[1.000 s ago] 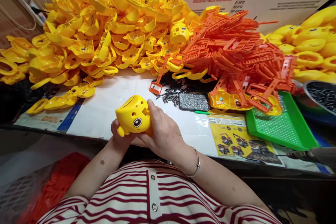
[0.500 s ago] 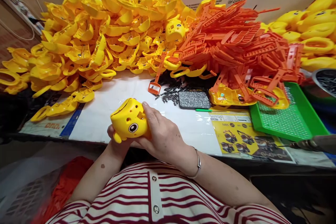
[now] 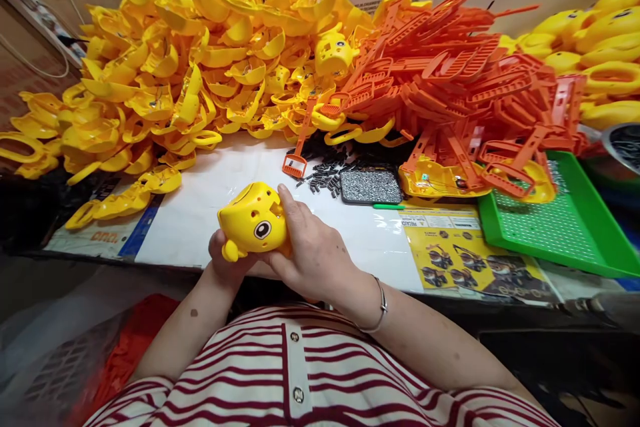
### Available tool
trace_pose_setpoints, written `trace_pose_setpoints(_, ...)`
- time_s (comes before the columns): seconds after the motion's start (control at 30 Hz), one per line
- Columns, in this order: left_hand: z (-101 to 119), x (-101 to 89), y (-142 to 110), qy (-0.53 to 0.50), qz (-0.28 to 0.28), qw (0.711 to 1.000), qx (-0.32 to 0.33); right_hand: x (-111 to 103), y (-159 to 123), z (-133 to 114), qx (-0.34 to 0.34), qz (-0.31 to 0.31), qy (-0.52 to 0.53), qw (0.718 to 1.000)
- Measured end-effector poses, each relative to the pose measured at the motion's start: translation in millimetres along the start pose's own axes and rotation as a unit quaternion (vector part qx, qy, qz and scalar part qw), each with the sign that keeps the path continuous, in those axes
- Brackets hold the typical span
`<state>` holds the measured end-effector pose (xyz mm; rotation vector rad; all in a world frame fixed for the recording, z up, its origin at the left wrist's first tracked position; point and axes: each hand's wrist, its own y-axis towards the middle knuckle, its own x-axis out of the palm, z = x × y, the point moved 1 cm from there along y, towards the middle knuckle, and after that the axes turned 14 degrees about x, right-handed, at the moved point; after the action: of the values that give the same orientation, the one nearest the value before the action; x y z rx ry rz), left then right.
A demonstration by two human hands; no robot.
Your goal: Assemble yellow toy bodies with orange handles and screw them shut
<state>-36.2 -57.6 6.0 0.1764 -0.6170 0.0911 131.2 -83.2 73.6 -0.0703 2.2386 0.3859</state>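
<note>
A yellow plastic toy body [image 3: 253, 219] with a printed black-and-white eye and several small holes is held up above the front of the table. My left hand [image 3: 227, 257] grips its lower left side from beneath; most of those fingers are hidden behind the toy. Around its right side wraps my right hand [image 3: 317, 250], with the thumb along the upper edge. A slot-like opening in the toy faces up and to the left. Beyond it, an orange plastic handle part [image 3: 295, 163] lies near a scatter of small black pieces [image 3: 327, 173].
Yellow toy shells [image 3: 200, 60] pile up along the back left, orange parts [image 3: 465, 73] at the back right. A phone in a glittery case [image 3: 371, 187] lies beside a green pen [image 3: 389, 207]. At right stand a green tray [image 3: 575, 220] and a dark tool [image 3: 610, 310].
Both hands have shifted slightly right and up with the toy, which has turned a little. The piles and the things on the table look unchanged.
</note>
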Motion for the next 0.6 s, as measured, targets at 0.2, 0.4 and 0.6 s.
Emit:
trace_pose_setpoints(0.2, -1, 5.0, -1, -0.032, -0.002, 0.999, 0.0, -1, 0, -2, 0.011, -0.007, -0.012, 1.0)
trace_pose_setpoints(0.4, -1, 12.0, -3, -0.028, -0.009, 0.999, -0.021, -1, 0, -3, -0.016, -0.006, -0.036, 0.999)
trace_pose_setpoints(0.6, 4, 13.8, -3, -0.013, -0.005, 1.0, -0.008, -4, 1, 1, -0.015, -0.013, -0.007, 1.0)
